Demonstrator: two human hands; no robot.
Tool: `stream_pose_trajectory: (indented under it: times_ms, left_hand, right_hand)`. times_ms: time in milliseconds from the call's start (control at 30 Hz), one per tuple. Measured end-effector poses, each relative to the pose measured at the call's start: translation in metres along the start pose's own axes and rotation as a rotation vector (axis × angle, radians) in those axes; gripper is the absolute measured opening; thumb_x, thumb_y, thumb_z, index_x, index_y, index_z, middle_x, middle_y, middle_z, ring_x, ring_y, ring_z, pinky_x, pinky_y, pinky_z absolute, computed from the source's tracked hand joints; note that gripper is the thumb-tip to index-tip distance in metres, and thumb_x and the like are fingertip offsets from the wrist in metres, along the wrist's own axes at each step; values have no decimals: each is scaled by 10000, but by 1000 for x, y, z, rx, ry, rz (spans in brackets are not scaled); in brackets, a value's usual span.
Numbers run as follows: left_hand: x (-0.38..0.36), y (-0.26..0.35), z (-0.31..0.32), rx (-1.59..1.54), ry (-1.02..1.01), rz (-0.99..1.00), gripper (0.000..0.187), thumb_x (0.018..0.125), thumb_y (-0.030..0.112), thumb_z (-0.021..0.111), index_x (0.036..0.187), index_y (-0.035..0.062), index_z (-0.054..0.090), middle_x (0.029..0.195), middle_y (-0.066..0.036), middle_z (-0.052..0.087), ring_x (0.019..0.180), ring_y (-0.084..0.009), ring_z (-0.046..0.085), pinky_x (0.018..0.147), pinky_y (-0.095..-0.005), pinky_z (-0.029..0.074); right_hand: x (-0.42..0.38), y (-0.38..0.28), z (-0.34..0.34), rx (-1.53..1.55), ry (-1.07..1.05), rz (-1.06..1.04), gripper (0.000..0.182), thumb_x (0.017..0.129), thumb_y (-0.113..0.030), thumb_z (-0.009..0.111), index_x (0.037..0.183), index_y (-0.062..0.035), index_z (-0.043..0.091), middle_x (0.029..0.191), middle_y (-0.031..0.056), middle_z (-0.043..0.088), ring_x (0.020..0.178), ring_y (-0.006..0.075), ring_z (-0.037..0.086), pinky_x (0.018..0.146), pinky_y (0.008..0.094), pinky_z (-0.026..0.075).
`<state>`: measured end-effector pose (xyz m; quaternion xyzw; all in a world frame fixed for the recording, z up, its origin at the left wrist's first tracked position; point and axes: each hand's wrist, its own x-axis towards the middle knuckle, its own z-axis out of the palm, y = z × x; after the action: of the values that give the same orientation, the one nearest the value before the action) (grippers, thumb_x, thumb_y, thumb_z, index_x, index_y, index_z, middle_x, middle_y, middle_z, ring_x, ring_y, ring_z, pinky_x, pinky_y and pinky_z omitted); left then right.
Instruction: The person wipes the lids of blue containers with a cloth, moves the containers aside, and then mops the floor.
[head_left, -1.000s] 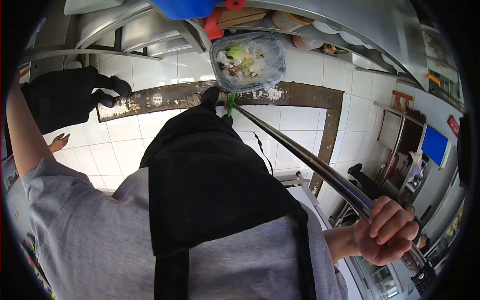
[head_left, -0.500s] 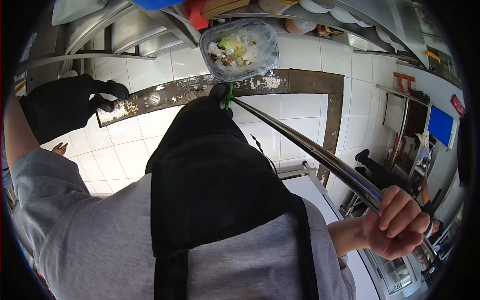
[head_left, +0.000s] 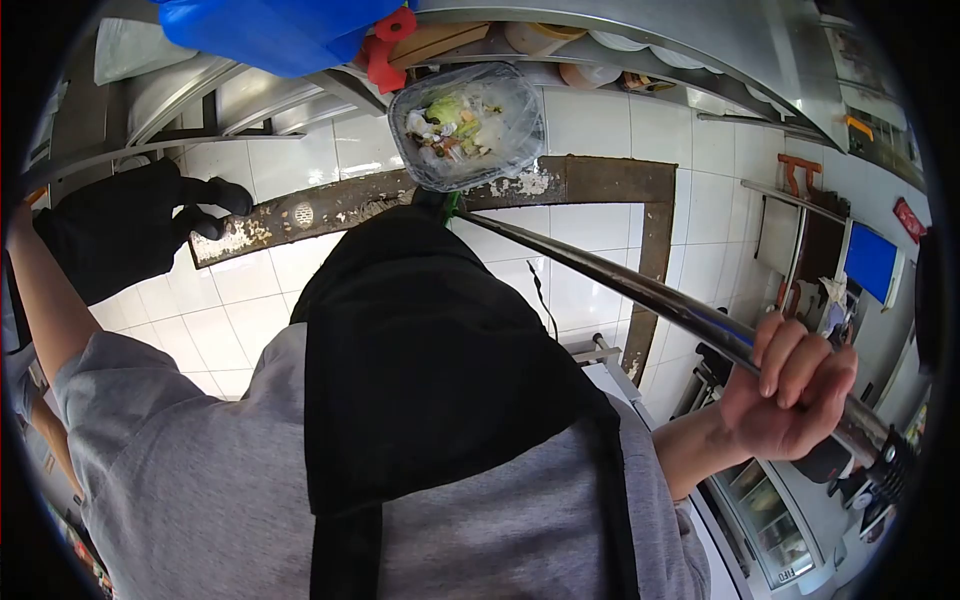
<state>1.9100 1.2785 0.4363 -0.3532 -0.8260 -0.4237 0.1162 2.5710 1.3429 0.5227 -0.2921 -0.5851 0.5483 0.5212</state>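
Observation:
My right hand (head_left: 792, 388) is closed round a long metal pole (head_left: 620, 280) that slants across the view. A small green fitting (head_left: 451, 207) shows at the pole's lower end, by my foot; whatever lies beyond it is mostly hidden behind my black apron (head_left: 440, 370). Close above that end stands a bin (head_left: 398, 150) lined with clear plastic, holding food scraps (head_left: 455, 125) with pale green leaves. My left forearm (head_left: 45, 280) reaches up along the left edge, and its hand is cut off by the frame.
A brown, worn drain strip (head_left: 620, 178) crosses the white tiled floor (head_left: 590, 225). Another person's dark-clad legs (head_left: 110, 230) are at the left. Metal shelving (head_left: 640, 30), a blue container (head_left: 270, 35) and a red object (head_left: 385, 60) line the top. A glass-fronted cabinet (head_left: 770, 520) stands lower right.
The bin and floor sit slightly lower in view, and more of the blue container shows. My right hand has risen a little with the pole. The other person's hand at left is no longer seen there.

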Motion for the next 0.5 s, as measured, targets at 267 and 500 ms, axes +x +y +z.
stream_pose_trajectory:
  times_ms: [267, 500]
  left_hand:
    - [-17, 3, -27, -108, -12, 73, 666, 939, 624, 356, 1384, 131, 312, 1336, -62, 339, 1263, -249, 290, 1060, -436, 260]
    - [-22, 5, -49, -275, -58, 112, 654, 943, 618, 358, 1370, 123, 331, 1309, -66, 361, 1242, -243, 314, 1049, -426, 273]
  right_hand:
    - [-18, -10, 27, -40, -86, -9, 293, 1001, -264, 384, 737, -151, 327, 544, -31, 350, 460, 82, 329, 527, 279, 292]
    - [-37, -17, 66, -60, -68, -64, 320, 999, -291, 410, 725, -157, 313, 537, -32, 352, 447, 85, 325, 556, 281, 290]
